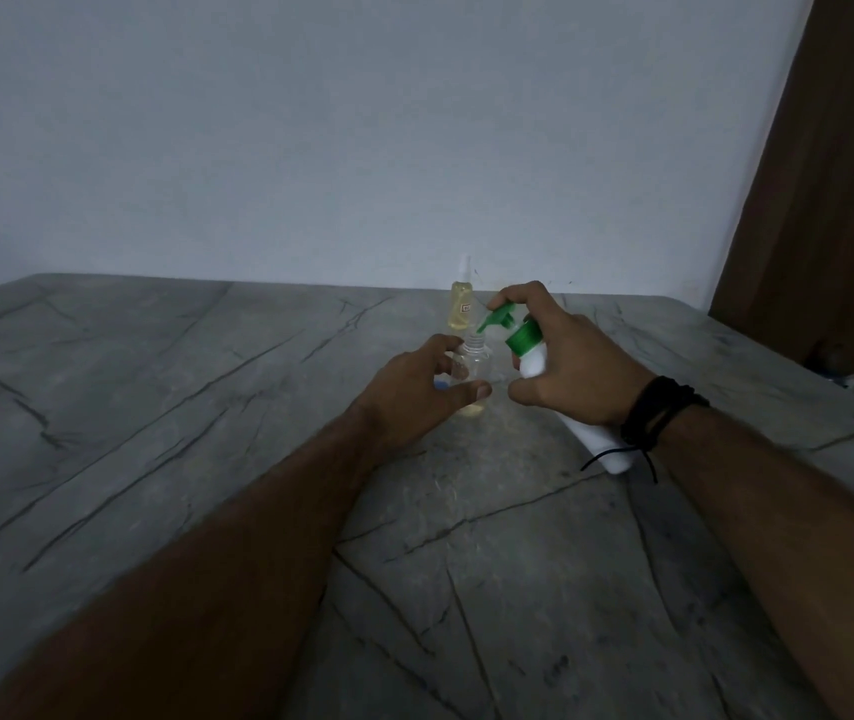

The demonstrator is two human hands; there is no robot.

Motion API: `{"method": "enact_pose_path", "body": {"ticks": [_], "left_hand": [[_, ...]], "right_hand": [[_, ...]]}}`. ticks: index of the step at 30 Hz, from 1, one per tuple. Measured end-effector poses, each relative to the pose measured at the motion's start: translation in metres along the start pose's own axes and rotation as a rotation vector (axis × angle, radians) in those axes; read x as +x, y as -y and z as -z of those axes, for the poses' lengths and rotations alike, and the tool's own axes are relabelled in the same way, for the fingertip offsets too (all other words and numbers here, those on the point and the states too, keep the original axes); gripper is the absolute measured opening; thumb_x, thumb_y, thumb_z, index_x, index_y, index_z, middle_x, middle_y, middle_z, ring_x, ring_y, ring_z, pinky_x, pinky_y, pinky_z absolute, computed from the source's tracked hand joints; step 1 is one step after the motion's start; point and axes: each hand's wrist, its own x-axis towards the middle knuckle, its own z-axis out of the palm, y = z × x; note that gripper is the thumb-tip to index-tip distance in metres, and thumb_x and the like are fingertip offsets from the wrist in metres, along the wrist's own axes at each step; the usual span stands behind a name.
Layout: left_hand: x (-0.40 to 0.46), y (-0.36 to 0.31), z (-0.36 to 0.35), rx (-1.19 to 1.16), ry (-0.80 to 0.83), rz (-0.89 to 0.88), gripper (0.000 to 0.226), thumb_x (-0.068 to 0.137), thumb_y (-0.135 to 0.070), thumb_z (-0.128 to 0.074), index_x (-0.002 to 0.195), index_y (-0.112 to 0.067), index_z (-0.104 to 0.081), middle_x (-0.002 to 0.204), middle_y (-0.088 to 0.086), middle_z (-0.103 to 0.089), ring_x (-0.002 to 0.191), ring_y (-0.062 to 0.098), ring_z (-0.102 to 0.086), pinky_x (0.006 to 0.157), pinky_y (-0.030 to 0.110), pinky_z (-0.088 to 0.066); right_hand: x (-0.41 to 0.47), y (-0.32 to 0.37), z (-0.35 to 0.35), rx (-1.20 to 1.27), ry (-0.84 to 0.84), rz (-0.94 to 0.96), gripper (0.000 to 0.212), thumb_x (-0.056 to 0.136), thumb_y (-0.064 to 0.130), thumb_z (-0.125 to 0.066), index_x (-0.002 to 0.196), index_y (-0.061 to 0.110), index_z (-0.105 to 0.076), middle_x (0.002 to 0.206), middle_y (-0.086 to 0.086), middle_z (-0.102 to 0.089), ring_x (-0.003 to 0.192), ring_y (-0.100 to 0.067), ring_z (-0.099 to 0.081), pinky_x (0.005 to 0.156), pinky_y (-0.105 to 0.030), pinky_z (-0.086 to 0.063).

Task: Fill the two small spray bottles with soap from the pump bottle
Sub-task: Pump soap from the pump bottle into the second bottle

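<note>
Roughly half of the task appears to be done, judging by the two small bottles. At the far edge of the grey veined desk [155, 407], close to the wall, the far spray bottle [461, 305] is seen standing upright with its sprayer top fitted and its body filled with yellowish liquid nearly to the shoulder; it is judged to be finished. Nearer, the open spray bottle [471, 367] is held upright on the desk, its fingers and thumb being curled round the clear body by the left hand [417, 389]. Its neck is uncapped, and only a shallow layer of yellowish soap is visible at its base, so most of the filling is still to be done. A small blue object is glimpsed just behind the left fingers; whether it is the removed cap cannot be told. The white pump bottle [536, 363] is gripped by the right hand [578, 368] and is tilted forward, with its green pump head [500, 320] brought just above the open neck and the index finger laid over the top of the pump. No stream of soap can be made out at the nozzle. Further pumping, then recapping, is judged to remain.
</note>
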Motion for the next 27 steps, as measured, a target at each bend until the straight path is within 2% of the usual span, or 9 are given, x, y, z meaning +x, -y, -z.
{"method": "enact_pose_path", "body": {"ticks": [3, 5, 7, 11, 16, 21, 25, 27], "left_hand": [[-0.0015, -0.0020, 0.0008, 0.001, -0.009, 0.006, 0.072, 0.073, -0.067, -0.064, 0.133, -0.033, -0.041, 0.108, -0.018, -0.056, 0.077, -0.012, -0.046, 0.062, 0.010, -0.031], [-0.0030, -0.0034, 0.0014, 0.003, -0.011, 0.007, 0.071, 0.074, -0.067, -0.063, 0.133, -0.033, -0.041, 0.105, -0.019, -0.053, 0.077, -0.012, -0.046, 0.062, 0.009, -0.030], [-0.0029, -0.0045, 0.0012, 0.004, -0.003, 0.008, 0.070, 0.076, -0.064, -0.064, 0.134, -0.031, -0.041, 0.112, -0.015, -0.057, 0.081, -0.006, -0.047, 0.062, 0.010, -0.030], [-0.0023, -0.0067, 0.0018, 0.004, 0.012, 0.005, 0.069, 0.079, -0.059, -0.065, 0.135, -0.028, -0.040, 0.125, -0.006, -0.059, 0.091, 0.002, -0.048, 0.064, 0.011, -0.032], [-0.0049, -0.0083, 0.0029, -0.009, 0.008, -0.001, 0.067, 0.080, -0.056, -0.066, 0.135, -0.027, -0.041, 0.126, -0.004, -0.059, 0.096, 0.004, -0.049, 0.076, 0.020, -0.036], [-0.0043, -0.0095, 0.0026, 0.001, 0.012, 0.017, 0.068, 0.080, -0.056, -0.066, 0.136, -0.027, -0.040, 0.127, -0.003, -0.058, 0.097, 0.005, -0.048, 0.078, 0.023, -0.037], [-0.0056, -0.0092, 0.0032, 0.012, 0.012, 0.007, 0.068, 0.079, -0.058, -0.065, 0.136, -0.028, -0.040, 0.126, -0.004, -0.059, 0.096, 0.004, -0.048, 0.074, 0.019, -0.036], [-0.0063, -0.0092, 0.0036, 0.005, 0.011, -0.001, 0.068, 0.079, -0.058, -0.065, 0.136, -0.028, -0.040, 0.124, -0.005, -0.059, 0.095, 0.003, -0.048, 0.070, 0.016, -0.035]], "right_hand": [[-0.0002, -0.0006, -0.0002, 0.003, -0.001, -0.004, 0.079, 0.070, 0.006, -0.075, 0.134, 0.035, -0.039, 0.080, -0.002, -0.065, 0.065, -0.016, -0.063, 0.059, -0.027, -0.050], [0.0004, -0.0006, -0.0004, 0.007, 0.002, 0.002, 0.079, 0.070, 0.006, -0.075, 0.133, 0.035, -0.039, 0.079, 0.002, -0.064, 0.064, -0.011, -0.062, 0.057, -0.023, -0.049], [0.0011, -0.0012, -0.0003, 0.010, 0.007, 0.010, 0.076, 0.070, 0.005, -0.076, 0.131, 0.032, -0.041, 0.078, 0.009, -0.062, 0.063, -0.006, -0.061, 0.055, -0.016, -0.047], [0.0005, -0.0027, 0.0001, 0.016, -0.007, 0.008, 0.074, 0.070, 0.005, -0.075, 0.130, 0.032, -0.042, 0.079, 0.013, -0.061, 0.064, -0.004, -0.061, 0.056, -0.013, -0.046], [0.0000, -0.0019, -0.0009, 0.012, 0.005, 0.013, 0.076, 0.070, 0.007, -0.076, 0.133, 0.031, -0.040, 0.079, 0.008, -0.063, 0.064, -0.009, -0.062, 0.059, -0.023, -0.050], [0.0001, -0.0016, 0.0002, 0.013, -0.007, 0.004, 0.075, 0.070, 0.006, -0.076, 0.132, 0.030, -0.041, 0.079, 0.010, -0.062, 0.063, -0.004, -0.061, 0.057, -0.017, -0.048], [-0.0007, -0.0006, -0.0004, 0.010, -0.003, 0.003, 0.078, 0.071, 0.006, -0.075, 0.134, 0.033, -0.039, 0.079, 0.000, -0.064, 0.065, -0.015, -0.063, 0.059, -0.027, -0.050], [-0.0005, -0.0002, -0.0001, 0.011, -0.001, 0.000, 0.075, 0.070, 0.006, -0.076, 0.131, 0.032, -0.041, 0.079, 0.004, -0.064, 0.065, -0.013, -0.063, 0.060, -0.027, -0.051]]}}
